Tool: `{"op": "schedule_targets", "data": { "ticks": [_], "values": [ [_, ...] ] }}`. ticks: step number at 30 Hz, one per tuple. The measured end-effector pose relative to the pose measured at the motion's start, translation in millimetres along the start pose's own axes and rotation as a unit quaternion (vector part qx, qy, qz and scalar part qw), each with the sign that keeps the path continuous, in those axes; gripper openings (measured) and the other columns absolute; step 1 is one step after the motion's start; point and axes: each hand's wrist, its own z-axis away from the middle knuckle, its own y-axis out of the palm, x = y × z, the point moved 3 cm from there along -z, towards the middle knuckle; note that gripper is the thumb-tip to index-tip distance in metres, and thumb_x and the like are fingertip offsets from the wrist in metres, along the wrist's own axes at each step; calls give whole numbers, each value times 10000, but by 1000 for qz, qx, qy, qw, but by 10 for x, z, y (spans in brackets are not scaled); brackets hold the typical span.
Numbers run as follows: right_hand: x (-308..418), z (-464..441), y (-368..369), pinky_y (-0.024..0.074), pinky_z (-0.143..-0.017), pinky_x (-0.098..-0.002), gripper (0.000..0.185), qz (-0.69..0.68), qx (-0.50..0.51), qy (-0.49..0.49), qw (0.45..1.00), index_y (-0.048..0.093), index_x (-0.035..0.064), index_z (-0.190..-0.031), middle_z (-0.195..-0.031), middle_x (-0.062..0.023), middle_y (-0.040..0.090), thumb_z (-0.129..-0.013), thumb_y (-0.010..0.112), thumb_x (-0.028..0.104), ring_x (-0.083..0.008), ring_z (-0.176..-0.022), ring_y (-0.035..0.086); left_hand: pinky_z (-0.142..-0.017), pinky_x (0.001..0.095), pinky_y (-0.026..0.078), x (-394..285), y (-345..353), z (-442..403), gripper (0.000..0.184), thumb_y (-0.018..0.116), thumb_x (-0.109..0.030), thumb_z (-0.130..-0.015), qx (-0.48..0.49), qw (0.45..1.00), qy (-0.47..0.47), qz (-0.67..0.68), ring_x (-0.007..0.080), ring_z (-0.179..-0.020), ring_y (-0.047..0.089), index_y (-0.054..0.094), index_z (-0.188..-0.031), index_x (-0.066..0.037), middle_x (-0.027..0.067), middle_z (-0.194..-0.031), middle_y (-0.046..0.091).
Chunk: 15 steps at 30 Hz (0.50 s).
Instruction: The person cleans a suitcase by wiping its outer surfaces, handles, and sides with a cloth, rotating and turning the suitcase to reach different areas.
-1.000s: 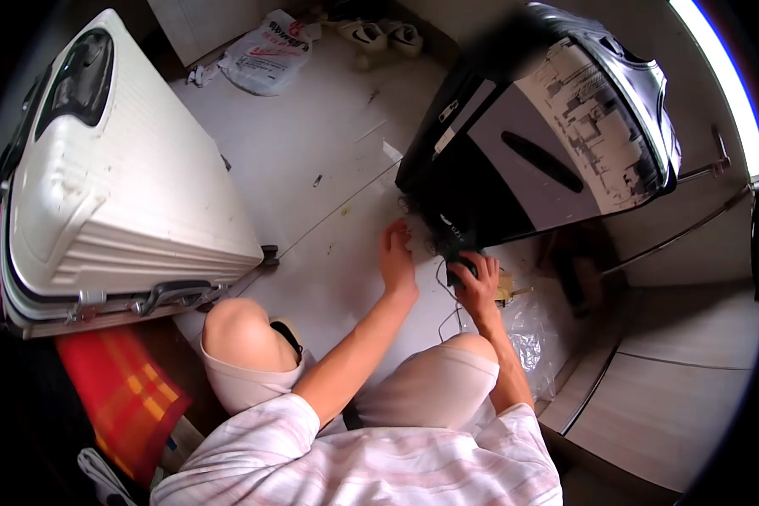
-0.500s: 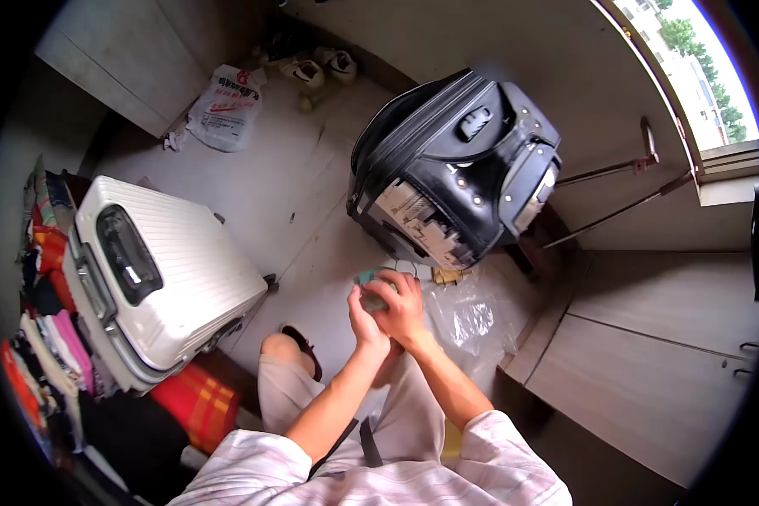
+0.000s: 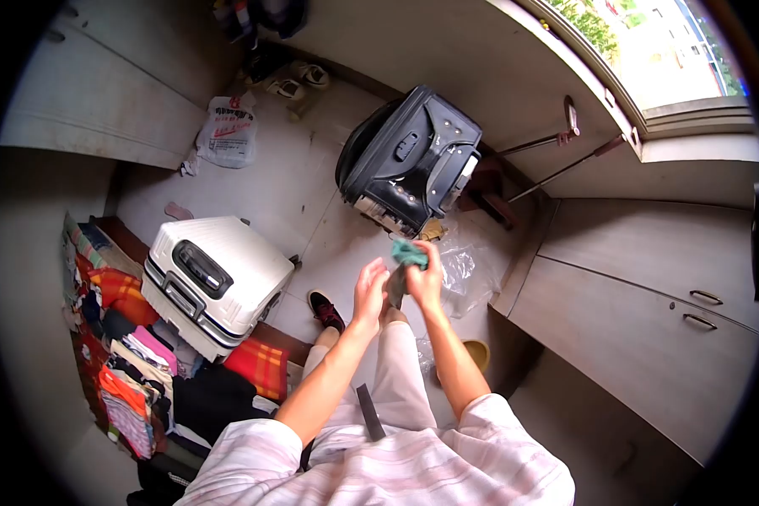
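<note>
A crumpled teal cloth (image 3: pixel 408 252) with a darker greyish part hanging below it is in my right hand (image 3: pixel 427 277), the fingers wrapped round it. Just to its left, my left hand (image 3: pixel 369 291) is open with its fingers slightly curled, apart from the cloth. Beyond both hands a black suitcase (image 3: pixel 422 156) stands on the floor, with a worn, peeling patch on its lower side. To the left, a white ribbed suitcase (image 3: pixel 228 244) rests beside folded clothes (image 3: pixel 143 363).
Clear plastic wrapping (image 3: pixel 464 274) lies on the floor right of my hands, near a yellow bowl-like thing (image 3: pixel 476 356). Low cabinets (image 3: pixel 624 295) line the right side. A white plastic bag (image 3: pixel 230 133) and shoes (image 3: pixel 299 82) are at the back. A crutch-like metal frame (image 3: pixel 535 150) leans below the window.
My hands, cupped together before, have come apart. The teal cloth now shows plainly in my right hand. The view has shifted, bringing more of the clothes and the cabinets into sight.
</note>
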Motion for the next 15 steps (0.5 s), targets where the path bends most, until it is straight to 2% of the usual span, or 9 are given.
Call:
{"op": "schedule_targets", "data": {
  "ticks": [1,3,6,8,10,12,13,14,15],
  "values": [
    [8,-184,-125,507,-816,-307,361,-31,-12,80,996,608,53,-1131,-992,-86,661,-776,583,-9,-184,-902,623,-985,400,396,-67,68,-61,507,575,-327,-940,1,1000,-1,-6,153,-1213,489,480,-1412,-168,30,-1362,527],
    [-452,-646,-353,495,-823,-305,345,-99,-58,140,984,609,67,-1112,-993,-47,634,-773,605,3,-155,-912,592,-981,376,391,-181,171,-196,496,573,-334,-941,15,997,33,-72,141,-1207,492,499,-1400,-162,29,-1382,535],
    [-616,-1459,-684,491,-792,-303,252,-136,-167,168,962,593,49,-1064,-951,-39,623,-821,652,84,-135,-861,581,-975,345,383,-304,385,-492,479,578,-296,-941,0,996,38,-77,129,-1218,493,513,-1395,-157,19,-1398,535],
    [-717,-1998,-743,490,-821,-315,293,-130,-179,141,965,613,34,-1099,-963,-49,650,-836,692,138,-152,-877,604,-1001,333,391,-412,565,-744,481,582,-237,-942,-9,991,74,-112,150,-1251,486,507,-1406,-133,37,-1416,525],
    [-631,-2400,-645,492,-847,-325,311,-92,-162,92,978,632,27,-1110,-1002,-76,668,-844,699,173,-175,-932,622,-1091,364,357,-396,711,-1034,548,594,-173,-924,-20,976,115,-186,222,-1285,482,455,-1448,-91,87,-1452,494],
    [-525,-2703,-507,507,-861,-373,327,103,-156,-34,982,631,32,-1106,-1084,-128,621,-799,698,124,-289,-978,631,-1120,383,338,-340,854,-1282,576,595,-150,-916,-39,965,101,-241,253,-1305,473,432,-1464,-77,110,-1470,478],
    [-350,-2753,-417,513,-855,-397,343,195,-151,-113,963,621,33,-1107,-1103,-147,596,-782,701,105,-335,-989,625,-1119,403,338,-260,898,-1441,598,586,-136,-905,-48,941,157,-297,313,-1317,459,409,-1472,-67,157,-1478,455],
    [-289,-2741,-316,514,-839,-421,353,220,-96,-115,964,604,32,-1105,-1102,-152,577,-770,701,88,-361,-983,613,-1119,423,337,-226,952,-1530,620,577,-122,-894,-56,910,210,-352,373,-1328,444,386,-1480,-57,203,-1486,431],
    [-267,-2678,-231,514,-823,-445,365,243,-41,-116,962,588,31,-1102,-1102,-158,558,-758,701,72,-388,-977,601,-1119,423,337,-231,1005,-1554,620,577,-122,-894,-59,910,204,-356,373,-1328,444,386,-1480,-57,203,-1486,431]
  ]
}}
